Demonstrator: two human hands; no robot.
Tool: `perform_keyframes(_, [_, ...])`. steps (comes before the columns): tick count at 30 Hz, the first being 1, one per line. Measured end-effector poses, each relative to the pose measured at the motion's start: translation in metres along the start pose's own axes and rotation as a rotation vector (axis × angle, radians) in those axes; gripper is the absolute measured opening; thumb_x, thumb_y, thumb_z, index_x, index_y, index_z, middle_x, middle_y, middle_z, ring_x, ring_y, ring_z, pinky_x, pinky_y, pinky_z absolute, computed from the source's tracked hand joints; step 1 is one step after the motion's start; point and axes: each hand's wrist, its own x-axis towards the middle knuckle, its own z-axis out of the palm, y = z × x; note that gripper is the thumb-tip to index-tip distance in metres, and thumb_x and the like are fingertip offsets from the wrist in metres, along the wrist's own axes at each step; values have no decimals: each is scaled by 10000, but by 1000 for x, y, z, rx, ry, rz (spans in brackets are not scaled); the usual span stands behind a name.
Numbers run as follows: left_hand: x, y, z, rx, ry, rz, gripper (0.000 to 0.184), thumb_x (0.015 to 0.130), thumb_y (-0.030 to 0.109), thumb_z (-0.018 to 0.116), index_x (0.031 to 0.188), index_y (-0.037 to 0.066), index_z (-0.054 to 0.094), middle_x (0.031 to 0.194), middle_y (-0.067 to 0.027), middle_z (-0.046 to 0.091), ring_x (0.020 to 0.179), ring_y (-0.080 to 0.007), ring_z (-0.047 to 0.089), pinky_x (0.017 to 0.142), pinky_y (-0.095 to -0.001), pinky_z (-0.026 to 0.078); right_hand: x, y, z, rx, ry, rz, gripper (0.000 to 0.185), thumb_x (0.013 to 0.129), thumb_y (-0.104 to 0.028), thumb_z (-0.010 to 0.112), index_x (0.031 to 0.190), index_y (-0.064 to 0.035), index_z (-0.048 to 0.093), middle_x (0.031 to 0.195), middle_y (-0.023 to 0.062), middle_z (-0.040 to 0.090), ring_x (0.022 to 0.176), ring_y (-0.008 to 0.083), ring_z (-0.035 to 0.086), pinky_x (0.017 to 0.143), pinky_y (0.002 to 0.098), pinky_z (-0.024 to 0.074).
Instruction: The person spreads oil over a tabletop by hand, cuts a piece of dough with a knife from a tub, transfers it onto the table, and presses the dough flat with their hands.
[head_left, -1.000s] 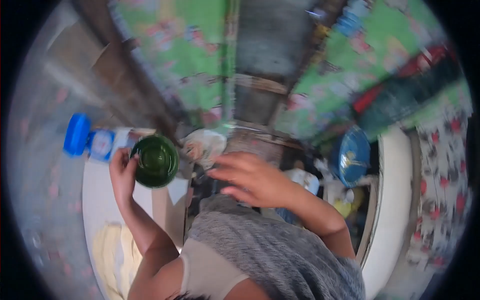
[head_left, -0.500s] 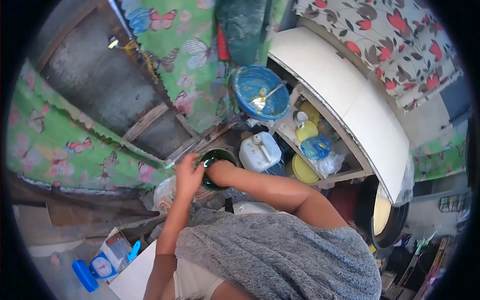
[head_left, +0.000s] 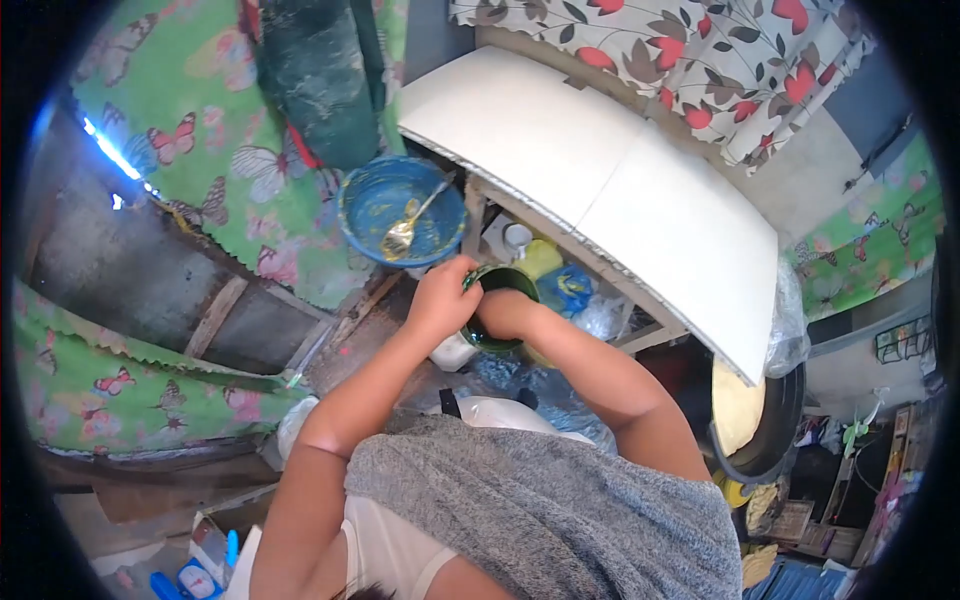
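Note:
My left hand (head_left: 445,300) grips the rim of a dark green, shiny round container (head_left: 490,342), with its fingers wrapped over the edge. Inside the container's mouth is my right hand (head_left: 506,314); its fingers are hidden by the wall, so whether they hold anything does not show. Just beyond my hands stands a blue basin (head_left: 362,232) smeared with yellow, a metal serving spoon (head_left: 399,238) resting in it. Part of a white jug (head_left: 453,352) shows beneath the container.
A white-topped table (head_left: 600,150) stands to the right, with plastic bags (head_left: 570,290) and a cup (head_left: 517,236) on its lower shelf. A large black pan (head_left: 785,420) is at far right. Butterfly-print curtains (head_left: 230,130) hang on the left; a blue scale (head_left: 197,580) sits lower left.
My view has turned. Both hands and the green container have shifted right, over the white jug and close to the blue basin. The left hand keeps its grip; the right stays inside.

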Motion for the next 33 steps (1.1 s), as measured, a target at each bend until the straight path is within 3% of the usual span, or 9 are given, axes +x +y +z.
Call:
perform_keyframes(6, [97,39,76,-182,-11,-111,235,738,159,652,905,4,594,748,-158,620,683,-276,613,615,-350,463,-103,104,-100,154,459,-89,215,724,-89,620,912,15,611,948,196,604,876,283,608,747,366,485])
perform_keyframes(10, [127,57,114,-513,10,-268,211,752,148,664,887,1,594,637,-28,527,578,-116,484,534,-282,402,-157,192,-118,931,976,-13,183,832,-149,611,947,-7,606,906,82,608,845,196,593,752,305,468])
perform_keyframes(14, [118,69,121,-607,3,-343,188,788,83,626,948,5,565,752,-17,563,682,-86,506,615,-228,403,-183,321,-36,1474,960,162,230,871,-200,574,968,7,593,909,85,610,827,178,581,757,276,456])
perform_keyframes(18, [85,60,105,-750,83,-392,183,795,54,622,964,5,570,819,-37,606,745,-107,557,681,-238,444,-239,363,52,15,813,968,521,885,-411,499,1195,7,513,1218,189,526,1149,301,484,982,438,339])
perform_keyframes(19, [74,61,97,-761,83,-456,170,799,39,615,962,13,570,824,-34,607,752,-108,563,686,-239,446,-245,378,64,25,806,968,521,885,-411,499,1195,7,513,1218,189,526,1149,301,484,982,438,339])
perform_keyframes(21, [53,51,90,-741,108,-481,165,802,41,614,958,14,569,828,-33,609,753,-101,564,685,-234,446,-248,403,88,-21,806,1355,687,880,-520,424,1318,9,399,1375,204,375,1318,320,285,1077,486,183])
perform_keyframes(23, [36,50,87,-727,139,-514,159,805,43,613,954,15,567,832,-32,610,755,-93,565,684,-229,445,-233,436,75,108,760,1408,814,862,-619,338,1360,25,321,1400,219,330,1352,325,205,1083,508,142])
perform_keyframes(27, [19,54,87,-752,203,-575,161,814,40,604,966,11,558,829,-28,610,724,-71,551,667,-210,432,-104,454,14,74,800,1136,826,838,-625,386,1326,41,361,1396,217,335,1336,330,238,1089,489,144])
perform_keyframes(33, [7,53,96,-725,209,-609,175,822,36,604,986,9,548,822,-17,606,702,-60,530,653,-201,418,8,320,-34,66,594,372,725,900,-535,350,1389,-8,253,1458,173,232,1367,277,184,1113,452,101])
